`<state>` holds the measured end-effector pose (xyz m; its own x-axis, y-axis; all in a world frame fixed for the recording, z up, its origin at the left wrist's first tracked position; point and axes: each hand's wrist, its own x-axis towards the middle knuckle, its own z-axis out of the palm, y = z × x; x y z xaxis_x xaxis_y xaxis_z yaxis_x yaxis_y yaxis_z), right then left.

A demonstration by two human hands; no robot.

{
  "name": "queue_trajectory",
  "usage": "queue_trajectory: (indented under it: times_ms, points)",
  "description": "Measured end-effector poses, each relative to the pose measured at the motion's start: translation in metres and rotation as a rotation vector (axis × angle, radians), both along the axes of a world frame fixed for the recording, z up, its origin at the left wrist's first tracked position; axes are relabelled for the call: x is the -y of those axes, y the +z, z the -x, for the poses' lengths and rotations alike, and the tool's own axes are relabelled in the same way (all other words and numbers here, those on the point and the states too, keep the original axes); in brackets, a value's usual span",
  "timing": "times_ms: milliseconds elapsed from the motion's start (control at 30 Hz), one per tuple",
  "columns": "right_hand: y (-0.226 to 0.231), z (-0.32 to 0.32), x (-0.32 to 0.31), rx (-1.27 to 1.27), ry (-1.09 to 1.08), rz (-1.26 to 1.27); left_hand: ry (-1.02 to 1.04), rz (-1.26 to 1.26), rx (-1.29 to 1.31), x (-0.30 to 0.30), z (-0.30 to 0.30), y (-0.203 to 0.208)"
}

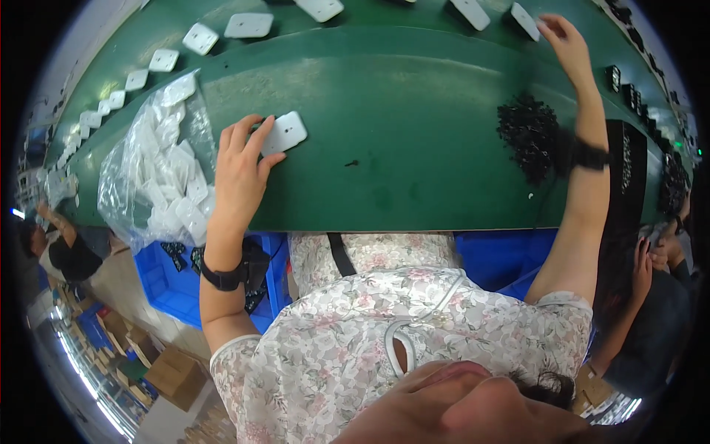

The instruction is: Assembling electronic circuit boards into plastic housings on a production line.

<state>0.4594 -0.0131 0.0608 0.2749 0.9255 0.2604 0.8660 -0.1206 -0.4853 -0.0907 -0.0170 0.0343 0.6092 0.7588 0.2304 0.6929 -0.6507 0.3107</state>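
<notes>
At the middle left of the green table, my left hand (242, 155) grips a white plastic cover (287, 132) with rounded corners and small holes, fingers and thumb on its left edge. My right arm stretches to the far right, where my right hand (568, 46) pinches the right edge of another white cover (523, 21) in the far row. A small black part (352, 163) lies alone between my arms. Beside my right forearm is a heap of small black parts (529, 133). A clear plastic bag (118, 177) full of white pieces lies left of my left hand.
More white covers (248, 25) line the far side in a curved row. Below the table edge sit blue bins (174, 285). Black parts (632, 96) stand at the far right. Other people (70, 251) work at both sides, and cardboard boxes (176, 377) stand lower left.
</notes>
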Motion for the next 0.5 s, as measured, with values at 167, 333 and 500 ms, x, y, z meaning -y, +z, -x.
queue_trajectory:
  times_ms: [167,333,500]
  points:
    - [0.024,0.119,0.091,0.152,0.132,0.174,0.1,0.019,0.117,0.002,0.003,-0.012]
    - [-0.008,0.151,0.116,0.228,0.126,0.069,0.201,0.167,0.366,-0.004,-0.006,-0.024]
    - [-0.02,0.151,0.114,0.274,0.126,-0.018,-0.043,-0.245,0.2,-0.003,-0.005,-0.022]
